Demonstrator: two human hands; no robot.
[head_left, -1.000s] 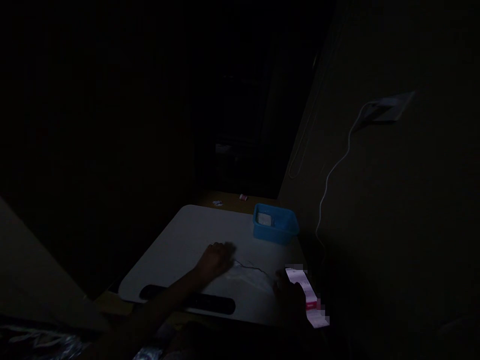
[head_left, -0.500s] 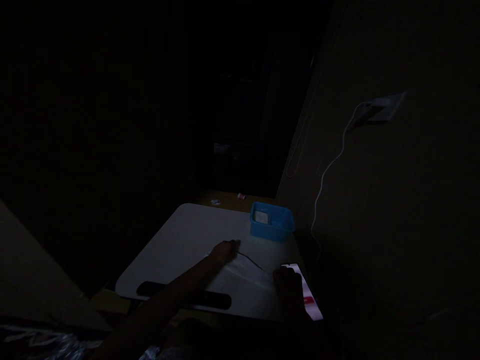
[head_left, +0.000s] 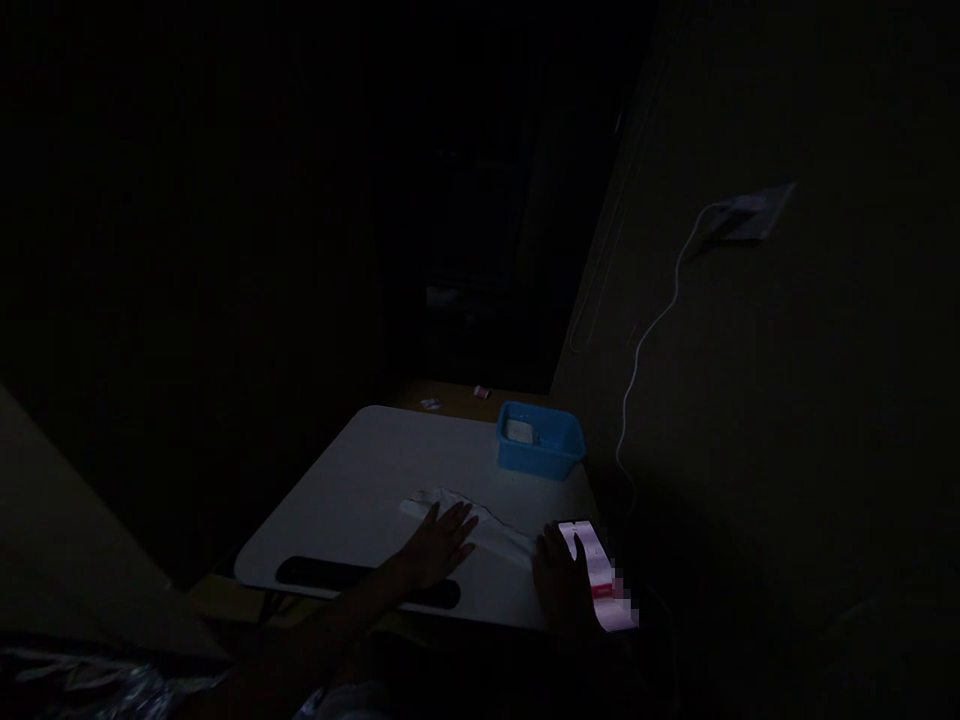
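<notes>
A thin, crumpled white sheet [head_left: 499,537], cloth or plastic, lies slantwise on the white tabletop [head_left: 367,470]. Along its upper edge runs a thin dark line, perhaps a string or a fold. My left hand [head_left: 439,548] is flat with fingers spread, resting on the lower left part of the sheet. At the sheet's right end is my right hand [head_left: 559,575], very dark, its fingers apart where they show against a lit phone screen [head_left: 600,577]. I cannot make out anything held in it.
A blue plastic basket [head_left: 536,460] with a pale block [head_left: 519,431] inside stands at the table's back right. Beyond the far edge lie a small red-and-white item [head_left: 481,392] and a white scrap [head_left: 430,404]. A white cable [head_left: 636,360] hangs from a wall socket [head_left: 754,212]. The room is very dark.
My left hand has come off the sheet's upper edge, moved down toward me and flattened out on it. My right hand's fingers have spread slightly. The sheet's left end is now uncovered.
</notes>
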